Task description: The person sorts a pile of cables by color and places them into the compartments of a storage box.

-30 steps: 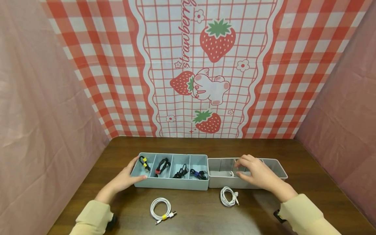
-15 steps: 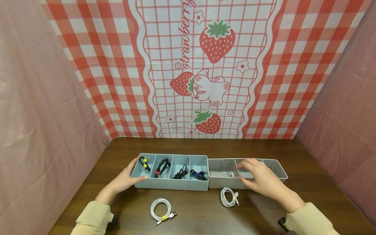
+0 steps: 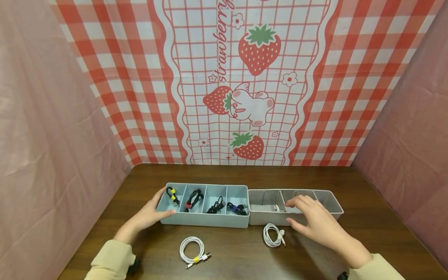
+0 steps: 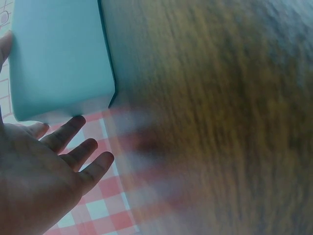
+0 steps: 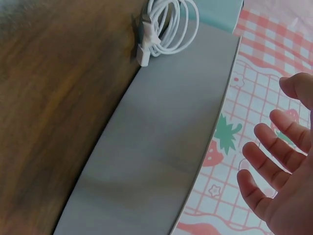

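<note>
My left hand [image 3: 148,213] rests at the left end of the blue divided box [image 3: 206,219], thumb on its front rim and fingers along the end wall. The left wrist view shows that hand [image 4: 44,171] with fingers spread against the box [image 4: 61,63]. Over the front edge of the grey divided box [image 3: 262,218] hovers my right hand [image 3: 316,223], fingers apart and holding nothing. In the right wrist view the same hand [image 5: 283,161] is beside the grey box [image 5: 146,132]. A small white item [image 3: 277,208] lies inside the grey box.
Black cables, one [image 3: 194,199] with a red tie and one [image 3: 236,208] with a blue tie, lie in the blue box. On the brown table [image 3: 231,252] are two coiled white cables, one [image 3: 191,251] at left and one [image 3: 273,235] before the grey box.
My right hand has moved down and to the right, from over the grey box's inside towards its front edge. The left hand stays where it was.
</note>
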`<control>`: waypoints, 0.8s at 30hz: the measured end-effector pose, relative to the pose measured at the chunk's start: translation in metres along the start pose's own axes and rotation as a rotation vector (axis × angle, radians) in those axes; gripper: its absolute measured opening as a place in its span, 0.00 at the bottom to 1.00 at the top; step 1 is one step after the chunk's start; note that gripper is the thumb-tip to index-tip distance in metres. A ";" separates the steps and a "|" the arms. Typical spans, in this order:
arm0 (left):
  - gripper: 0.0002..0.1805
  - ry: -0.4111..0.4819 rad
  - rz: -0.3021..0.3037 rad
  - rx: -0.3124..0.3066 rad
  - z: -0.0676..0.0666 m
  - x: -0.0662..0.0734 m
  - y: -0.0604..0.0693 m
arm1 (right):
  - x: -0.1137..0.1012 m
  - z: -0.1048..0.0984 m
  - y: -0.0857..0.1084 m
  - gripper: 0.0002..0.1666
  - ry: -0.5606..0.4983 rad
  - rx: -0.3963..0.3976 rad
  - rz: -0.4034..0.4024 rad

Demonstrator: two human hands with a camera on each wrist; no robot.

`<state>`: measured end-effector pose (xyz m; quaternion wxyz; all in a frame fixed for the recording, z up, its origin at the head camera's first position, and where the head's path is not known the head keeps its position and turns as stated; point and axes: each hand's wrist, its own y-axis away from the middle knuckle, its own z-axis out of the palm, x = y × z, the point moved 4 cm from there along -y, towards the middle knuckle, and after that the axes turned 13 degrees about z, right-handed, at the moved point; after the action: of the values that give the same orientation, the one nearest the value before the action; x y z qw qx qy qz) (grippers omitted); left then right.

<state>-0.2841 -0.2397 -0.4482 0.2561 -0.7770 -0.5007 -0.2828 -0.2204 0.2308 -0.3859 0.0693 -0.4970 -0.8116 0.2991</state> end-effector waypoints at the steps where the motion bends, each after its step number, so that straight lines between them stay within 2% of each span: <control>1: 0.54 0.000 0.000 -0.001 0.000 0.000 0.000 | 0.000 0.000 0.001 0.24 -0.001 -0.003 0.004; 8: 0.54 0.012 -0.004 -0.006 0.000 0.000 0.000 | -0.001 0.002 0.011 0.24 0.015 -0.003 0.012; 15: 0.54 0.011 0.004 -0.003 0.000 0.000 -0.001 | 0.001 0.007 0.022 0.25 0.019 -0.039 0.047; 24: 0.54 0.010 0.002 -0.013 0.000 0.001 0.000 | 0.000 0.018 0.033 0.27 0.041 -0.058 0.019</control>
<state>-0.2837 -0.2391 -0.4472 0.2538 -0.7777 -0.4967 -0.2898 -0.2027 0.2344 -0.4185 0.0686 -0.5126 -0.8135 0.2658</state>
